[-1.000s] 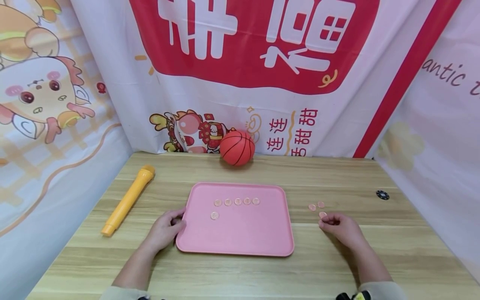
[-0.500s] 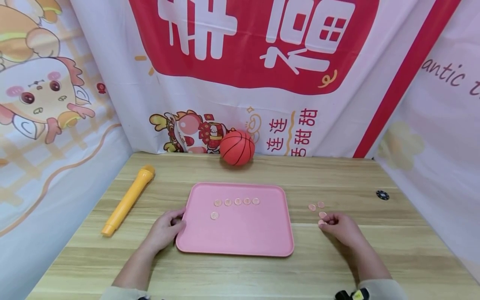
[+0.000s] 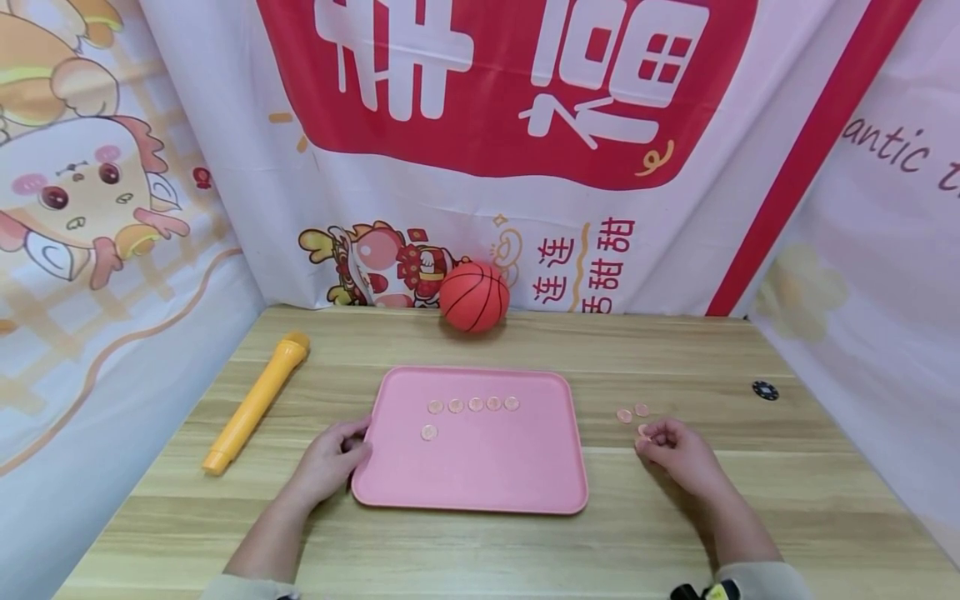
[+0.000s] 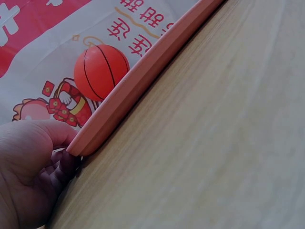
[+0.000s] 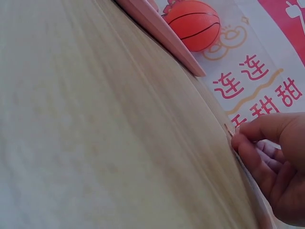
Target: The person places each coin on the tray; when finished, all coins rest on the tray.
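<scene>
My left hand (image 3: 330,458) grips the left edge of a pink tray (image 3: 480,475), thumb over the rim and fingers curled beneath it, as the left wrist view shows. On the tray several small copper-coloured coins (image 3: 476,403) form a row, with a single coin (image 3: 429,432) below its left end. To the right of the tray, my right hand (image 3: 678,454) pinches a coin (image 3: 641,444) between thumb and index finger, low over the table. Another coin lies right at its fingertips, partly hidden. Two loose coins (image 3: 625,416) rest just beyond.
A yellow toy microphone (image 3: 255,404) lies on the wooden table (image 3: 480,554) to the left. Behind the tray sits a small orange-red basketball (image 3: 474,297) against the printed cloth (image 3: 480,158). A black patterned disc (image 3: 765,390) lies at the far right.
A coin came into view at the right thumb about half a second ago. Since then the right fingertips have shifted slightly left, covering more of the coins. The left hand and tray stay put.
</scene>
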Action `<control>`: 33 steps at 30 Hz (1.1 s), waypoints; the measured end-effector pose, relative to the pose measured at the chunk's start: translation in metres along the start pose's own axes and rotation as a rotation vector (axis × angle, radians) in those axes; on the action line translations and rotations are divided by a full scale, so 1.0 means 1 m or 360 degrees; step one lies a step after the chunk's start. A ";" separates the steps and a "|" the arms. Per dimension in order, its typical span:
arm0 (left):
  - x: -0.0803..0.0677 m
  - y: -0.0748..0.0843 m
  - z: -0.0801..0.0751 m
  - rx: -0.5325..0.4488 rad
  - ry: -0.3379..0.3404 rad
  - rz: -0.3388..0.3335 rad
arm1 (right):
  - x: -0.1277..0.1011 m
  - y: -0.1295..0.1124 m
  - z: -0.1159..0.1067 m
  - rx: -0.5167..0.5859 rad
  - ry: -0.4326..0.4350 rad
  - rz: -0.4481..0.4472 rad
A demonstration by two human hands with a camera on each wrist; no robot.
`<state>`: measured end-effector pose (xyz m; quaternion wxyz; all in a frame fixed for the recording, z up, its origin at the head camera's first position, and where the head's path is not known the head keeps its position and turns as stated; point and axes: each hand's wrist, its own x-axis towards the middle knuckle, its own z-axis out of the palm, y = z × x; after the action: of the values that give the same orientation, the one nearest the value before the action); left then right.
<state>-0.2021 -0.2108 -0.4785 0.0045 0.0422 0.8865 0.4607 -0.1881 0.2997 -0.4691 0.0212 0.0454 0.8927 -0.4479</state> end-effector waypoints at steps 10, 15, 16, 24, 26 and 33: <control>0.000 -0.001 0.001 0.0005 0.0013 0.0016 | 0.003 -0.014 0.009 0.0402 -0.0111 0.0077; 0.000 -0.001 0.001 0.0012 0.0006 0.0002 | 0.006 -0.023 0.017 0.0459 -0.0129 -0.0005; 0.000 -0.001 0.001 0.0006 0.0003 -0.0009 | 0.007 -0.025 0.019 0.0447 -0.0136 -0.0021; -0.001 0.002 0.000 -0.0022 -0.0013 -0.0051 | 0.014 -0.046 0.039 0.0643 -0.0273 -0.0110; -0.002 0.002 0.000 -0.0022 -0.0017 -0.0054 | 0.015 -0.053 0.046 0.0704 -0.0312 -0.0107; -0.001 0.003 -0.001 -0.0030 -0.0020 -0.0055 | 0.021 -0.079 0.071 0.0742 -0.0317 -0.0009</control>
<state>-0.2006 -0.2100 -0.4754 0.0185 0.0297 0.8827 0.4685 -0.2168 0.1971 -0.4505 0.0969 0.0023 0.7589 -0.6440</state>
